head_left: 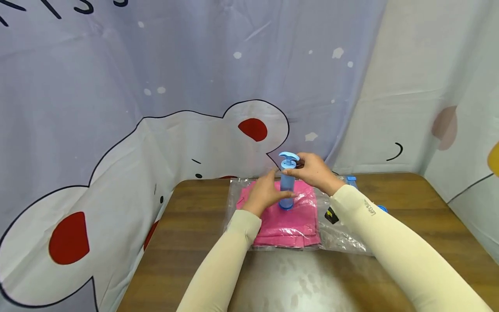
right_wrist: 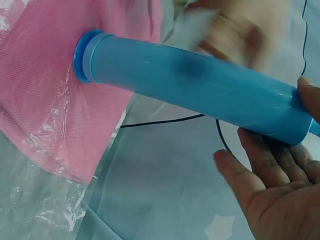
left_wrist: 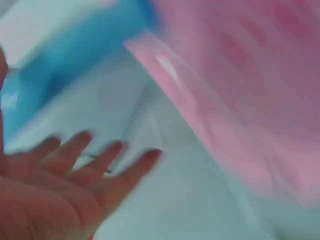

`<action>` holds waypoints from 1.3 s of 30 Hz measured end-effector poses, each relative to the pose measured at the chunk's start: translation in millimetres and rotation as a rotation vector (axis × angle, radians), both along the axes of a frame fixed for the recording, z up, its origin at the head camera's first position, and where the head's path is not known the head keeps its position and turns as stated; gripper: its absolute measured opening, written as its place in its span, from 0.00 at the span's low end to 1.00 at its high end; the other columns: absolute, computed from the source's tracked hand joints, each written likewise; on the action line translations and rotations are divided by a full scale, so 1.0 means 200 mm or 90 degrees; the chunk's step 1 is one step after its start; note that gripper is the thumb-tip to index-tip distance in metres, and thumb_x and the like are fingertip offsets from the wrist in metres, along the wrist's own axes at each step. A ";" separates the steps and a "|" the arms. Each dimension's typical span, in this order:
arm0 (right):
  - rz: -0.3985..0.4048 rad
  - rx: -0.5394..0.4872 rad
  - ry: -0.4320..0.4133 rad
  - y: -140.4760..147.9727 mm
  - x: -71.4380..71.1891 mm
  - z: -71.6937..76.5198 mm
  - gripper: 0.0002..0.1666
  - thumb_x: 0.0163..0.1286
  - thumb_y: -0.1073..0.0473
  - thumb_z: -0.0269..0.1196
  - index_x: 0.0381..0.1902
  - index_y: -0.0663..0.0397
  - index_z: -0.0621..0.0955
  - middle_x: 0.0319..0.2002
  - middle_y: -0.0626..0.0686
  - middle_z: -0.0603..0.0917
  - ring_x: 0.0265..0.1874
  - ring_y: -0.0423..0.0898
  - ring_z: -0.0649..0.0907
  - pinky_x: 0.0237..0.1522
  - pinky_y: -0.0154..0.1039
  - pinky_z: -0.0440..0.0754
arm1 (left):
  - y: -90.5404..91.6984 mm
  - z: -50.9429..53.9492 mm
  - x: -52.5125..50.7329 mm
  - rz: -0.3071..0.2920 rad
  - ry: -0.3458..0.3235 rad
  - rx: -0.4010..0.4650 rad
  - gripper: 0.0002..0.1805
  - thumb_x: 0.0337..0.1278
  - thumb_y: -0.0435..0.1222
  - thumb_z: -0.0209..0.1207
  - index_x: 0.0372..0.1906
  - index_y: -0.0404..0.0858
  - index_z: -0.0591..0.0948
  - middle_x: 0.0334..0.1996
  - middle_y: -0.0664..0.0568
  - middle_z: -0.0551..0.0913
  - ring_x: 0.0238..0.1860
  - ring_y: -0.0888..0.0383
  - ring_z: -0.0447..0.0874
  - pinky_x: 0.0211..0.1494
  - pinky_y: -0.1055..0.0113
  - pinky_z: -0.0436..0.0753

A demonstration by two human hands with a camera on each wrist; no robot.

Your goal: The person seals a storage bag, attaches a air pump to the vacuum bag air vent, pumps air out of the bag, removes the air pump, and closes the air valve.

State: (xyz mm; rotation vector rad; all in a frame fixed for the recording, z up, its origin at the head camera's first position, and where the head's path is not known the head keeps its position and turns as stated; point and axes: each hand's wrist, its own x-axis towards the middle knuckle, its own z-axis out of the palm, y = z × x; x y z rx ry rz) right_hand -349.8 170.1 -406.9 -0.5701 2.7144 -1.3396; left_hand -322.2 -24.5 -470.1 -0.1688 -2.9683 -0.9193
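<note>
A blue pump (head_left: 287, 184) stands upright on a folded pink cloth (head_left: 273, 223) in a clear plastic bag (head_left: 345, 240), which lies on the wooden tabletop (head_left: 199, 210). The right hand (head_left: 315, 171) holds it near the top; the right wrist view shows the grip better — thumb on one side of the barrel, the other fingers (right_wrist: 262, 162) bent against the opposite side. That view also shows the flared base (right_wrist: 79, 57) meeting the bagged cloth, while the curved handle (head_left: 289, 154) shows whole only from the head.

The left hand (head_left: 265, 194) is beside the barrel, its thumb reaching across in front. The left wrist view, though blurred, shows its four fingers extended and spread, with nothing in them — whether the thumb touches the pump, I cannot tell. Past the right sleeve (head_left: 393, 242), two blue pieces (head_left: 351, 179) show, partly hidden.
</note>
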 end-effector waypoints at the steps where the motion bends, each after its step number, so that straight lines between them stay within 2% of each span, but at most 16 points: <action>1: 0.001 -0.004 -0.004 0.01 0.00 0.00 0.28 0.78 0.48 0.77 0.64 0.62 0.85 0.61 0.65 0.93 0.60 0.61 0.92 0.60 0.53 0.93 | 0.04 0.02 -0.02 -0.015 0.032 0.048 0.58 0.59 0.63 0.81 0.87 0.43 0.70 0.75 0.43 0.86 0.74 0.41 0.87 0.75 0.43 0.88; 2: 0.000 -0.006 -0.007 0.02 0.01 0.00 0.29 0.78 0.48 0.77 0.64 0.62 0.85 0.61 0.65 0.93 0.61 0.61 0.92 0.60 0.52 0.93 | 0.08 0.03 -0.04 -0.028 0.055 0.084 0.54 0.61 0.61 0.81 0.85 0.42 0.72 0.73 0.43 0.88 0.72 0.41 0.89 0.73 0.44 0.90; 4: -0.002 -0.007 -0.007 0.04 0.01 0.00 0.28 0.78 0.48 0.77 0.64 0.62 0.86 0.61 0.65 0.93 0.62 0.61 0.92 0.58 0.51 0.92 | 0.14 0.05 -0.07 -0.043 0.088 0.119 0.44 0.64 0.57 0.80 0.78 0.42 0.79 0.66 0.44 0.92 0.65 0.42 0.93 0.67 0.48 0.92; 7: -0.002 -0.010 -0.008 0.07 0.02 0.01 0.30 0.77 0.47 0.78 0.64 0.62 0.86 0.61 0.66 0.92 0.62 0.62 0.91 0.57 0.49 0.90 | 0.19 0.05 -0.11 -0.025 0.119 0.108 0.27 0.68 0.53 0.79 0.63 0.43 0.89 0.54 0.46 0.97 0.54 0.44 0.97 0.56 0.52 0.95; 9: 0.001 -0.004 -0.007 0.08 0.02 0.01 0.32 0.76 0.45 0.78 0.67 0.60 0.85 0.62 0.65 0.92 0.62 0.61 0.91 0.58 0.48 0.89 | 0.20 0.04 -0.12 -0.010 0.128 0.088 0.22 0.67 0.51 0.79 0.57 0.43 0.91 0.50 0.47 0.98 0.49 0.45 0.98 0.52 0.53 0.94; 11: 0.002 -0.004 -0.006 0.08 0.02 0.04 0.35 0.77 0.43 0.77 0.71 0.57 0.84 0.63 0.64 0.91 0.62 0.60 0.90 0.61 0.49 0.88 | 0.21 0.03 -0.13 -0.009 0.125 0.086 0.21 0.65 0.48 0.79 0.56 0.42 0.91 0.49 0.46 0.98 0.48 0.46 0.98 0.52 0.53 0.94; 13: 0.001 0.018 0.023 0.08 0.01 0.08 0.34 0.79 0.41 0.74 0.73 0.54 0.84 0.64 0.62 0.91 0.61 0.59 0.89 0.63 0.52 0.88 | 0.22 0.03 -0.13 -0.014 0.115 0.093 0.23 0.64 0.48 0.80 0.58 0.41 0.91 0.51 0.46 0.97 0.50 0.45 0.97 0.55 0.52 0.94; 16: 0.009 0.061 0.089 0.07 0.01 0.15 0.26 0.82 0.45 0.72 0.67 0.54 0.88 0.60 0.60 0.93 0.59 0.59 0.90 0.65 0.56 0.88 | 0.24 0.03 -0.12 -0.018 0.100 0.108 0.29 0.62 0.48 0.81 0.64 0.41 0.88 0.54 0.45 0.97 0.54 0.44 0.97 0.59 0.50 0.94; 19: 0.037 0.123 0.154 0.05 0.00 0.21 0.17 0.81 0.52 0.73 0.58 0.55 0.92 0.54 0.59 0.96 0.56 0.59 0.92 0.64 0.58 0.89 | 0.25 0.03 -0.12 -0.003 0.094 0.092 0.34 0.60 0.49 0.84 0.67 0.42 0.87 0.55 0.46 0.97 0.57 0.42 0.96 0.61 0.49 0.93; 23: 0.063 0.179 0.193 0.03 0.00 0.27 0.11 0.80 0.58 0.73 0.53 0.58 0.93 0.50 0.59 0.97 0.54 0.59 0.93 0.61 0.58 0.91 | 0.26 0.02 -0.13 0.006 0.096 0.053 0.36 0.60 0.50 0.84 0.70 0.44 0.85 0.55 0.46 0.96 0.57 0.41 0.95 0.61 0.48 0.93; 26: 0.063 0.204 0.221 0.02 -0.01 0.32 0.08 0.79 0.60 0.73 0.50 0.58 0.93 0.49 0.59 0.97 0.51 0.59 0.93 0.58 0.57 0.91 | 0.26 0.01 -0.14 0.012 0.104 0.050 0.35 0.59 0.48 0.84 0.69 0.45 0.85 0.53 0.47 0.96 0.56 0.42 0.96 0.60 0.48 0.93; 30: 0.056 0.221 0.276 0.03 0.00 0.48 0.09 0.80 0.60 0.73 0.51 0.59 0.93 0.49 0.60 0.96 0.51 0.59 0.92 0.59 0.58 0.90 | 0.26 0.00 -0.15 0.016 0.115 0.078 0.33 0.56 0.46 0.85 0.66 0.45 0.87 0.52 0.47 0.96 0.55 0.43 0.96 0.60 0.49 0.93; 35: 0.021 0.221 0.355 0.03 0.05 0.77 0.11 0.82 0.60 0.71 0.55 0.60 0.92 0.51 0.63 0.93 0.55 0.62 0.90 0.63 0.60 0.87 | 0.25 -0.02 -0.15 0.022 0.110 0.088 0.31 0.55 0.45 0.86 0.62 0.44 0.87 0.51 0.48 0.96 0.54 0.44 0.95 0.60 0.49 0.93; 37: 0.013 0.229 0.362 0.03 0.07 0.87 0.12 0.84 0.59 0.69 0.56 0.59 0.92 0.53 0.63 0.92 0.57 0.63 0.88 0.65 0.61 0.86 | 0.25 -0.02 -0.14 0.031 0.102 0.081 0.31 0.55 0.45 0.86 0.62 0.45 0.87 0.51 0.48 0.96 0.54 0.44 0.95 0.60 0.49 0.92; 39: 0.009 0.237 0.356 0.02 0.09 0.92 0.13 0.85 0.59 0.68 0.58 0.60 0.91 0.55 0.64 0.91 0.58 0.63 0.87 0.65 0.60 0.86 | 0.25 -0.02 -0.14 0.038 0.099 0.072 0.31 0.55 0.45 0.86 0.63 0.46 0.87 0.51 0.48 0.96 0.54 0.43 0.95 0.59 0.49 0.93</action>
